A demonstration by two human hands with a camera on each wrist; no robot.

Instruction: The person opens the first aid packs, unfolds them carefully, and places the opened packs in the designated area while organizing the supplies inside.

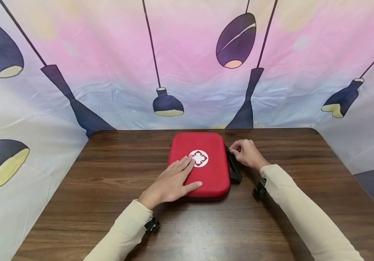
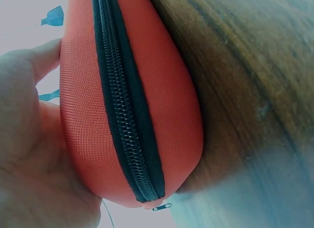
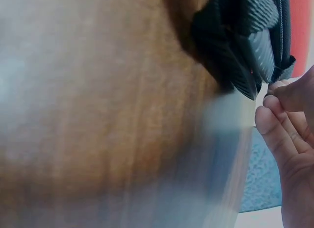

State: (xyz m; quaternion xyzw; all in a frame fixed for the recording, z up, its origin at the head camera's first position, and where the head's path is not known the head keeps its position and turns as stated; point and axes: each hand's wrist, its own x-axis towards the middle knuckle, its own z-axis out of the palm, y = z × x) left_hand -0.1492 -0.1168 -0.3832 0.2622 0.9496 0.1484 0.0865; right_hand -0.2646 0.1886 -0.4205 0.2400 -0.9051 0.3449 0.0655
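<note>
A red zippered first-aid case (image 1: 206,185) with a white cross emblem lies closed on the table. My left hand (image 1: 172,179) rests flat on its lid, fingers spread and reaching the emblem. In the left wrist view, the black zipper (image 2: 125,110) runs round the case's side, and a small metal zipper pull (image 2: 162,207) hangs at its lower end. At the case's far right side, my right hand (image 1: 247,153) pinches a small dark tab at the zipper line, mostly hidden by thumb and fingertips. Just nearer to me is the black carry strap (image 1: 234,168).
The brown wooden table (image 1: 118,163) extends on both sides of the case. A printed cloth (image 1: 200,72) with lamp drawings hangs behind its far edge. Each wrist wears a small black camera, like the right-hand camera (image 1: 260,187).
</note>
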